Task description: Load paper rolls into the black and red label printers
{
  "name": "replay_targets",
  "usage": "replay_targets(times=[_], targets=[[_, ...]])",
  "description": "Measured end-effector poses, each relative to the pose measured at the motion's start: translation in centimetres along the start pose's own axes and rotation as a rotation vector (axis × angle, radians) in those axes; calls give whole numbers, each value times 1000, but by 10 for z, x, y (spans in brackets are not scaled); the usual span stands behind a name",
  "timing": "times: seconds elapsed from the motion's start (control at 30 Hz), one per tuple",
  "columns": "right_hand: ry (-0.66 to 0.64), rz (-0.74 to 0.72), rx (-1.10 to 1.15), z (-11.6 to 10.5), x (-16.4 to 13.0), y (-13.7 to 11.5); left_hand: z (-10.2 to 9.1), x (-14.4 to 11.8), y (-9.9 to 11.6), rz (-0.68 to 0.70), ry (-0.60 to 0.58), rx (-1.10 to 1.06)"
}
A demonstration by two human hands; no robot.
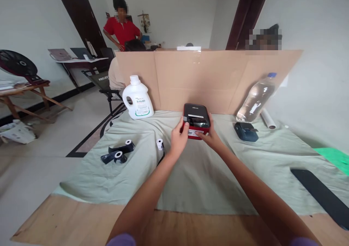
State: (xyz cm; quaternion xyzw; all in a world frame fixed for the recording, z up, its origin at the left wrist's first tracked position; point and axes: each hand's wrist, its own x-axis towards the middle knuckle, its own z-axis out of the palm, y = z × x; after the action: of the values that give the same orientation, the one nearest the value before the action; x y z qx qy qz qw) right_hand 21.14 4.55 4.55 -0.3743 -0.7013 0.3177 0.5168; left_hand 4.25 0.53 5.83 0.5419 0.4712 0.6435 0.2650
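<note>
Between my hands is a red and black label printer (196,114), near the cardboard at the back of the cloth. My left hand (179,138) grips its left front corner, thumb on the front. My right hand (211,135) is closed around its right side, with the thumb against the white label on the front. The printer's lid looks closed. Left of my left forearm stands a small paper roll (160,144) with a dark loose strip. Two more rolls with dark strips, a rear roll (129,144) and a front roll (120,157), lie farther left.
A cardboard panel (199,78) stands along the back. A white jug (138,98) is at the back left. At right are a leaning water bottle (256,96), a dark blue device (246,131), a white tube (268,119) and a black slab (321,197). People are beyond the panel.
</note>
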Motion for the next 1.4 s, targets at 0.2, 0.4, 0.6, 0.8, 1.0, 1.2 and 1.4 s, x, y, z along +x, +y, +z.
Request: replay_targets(times=[0.2, 0.4, 0.6, 0.8, 1.0, 1.2, 1.4], targets=[[-22, 47, -97, -37, -54, 30, 39, -55, -28, -59, -63, -69], [25, -18, -108, -35, -69, 56, 44, -71, -47, -111, -23, -18], [5, -83, -199, -35, -73, 67, 44, -76, -53, -112, -17, -1], [41, -41, -202, -32, -74, 68, 44, -78, -53, -104, -2, 39], [42, -20, -144, -34, -74, 70, 45, -77, -48, -95, 12, 14], [19, -41, -184, -37, -74, 67, 43, -73, -52, -1, 36, 18], [30, -32, -219, -37, -73, 61, 32, -58, -62, 67, -44, 25]])
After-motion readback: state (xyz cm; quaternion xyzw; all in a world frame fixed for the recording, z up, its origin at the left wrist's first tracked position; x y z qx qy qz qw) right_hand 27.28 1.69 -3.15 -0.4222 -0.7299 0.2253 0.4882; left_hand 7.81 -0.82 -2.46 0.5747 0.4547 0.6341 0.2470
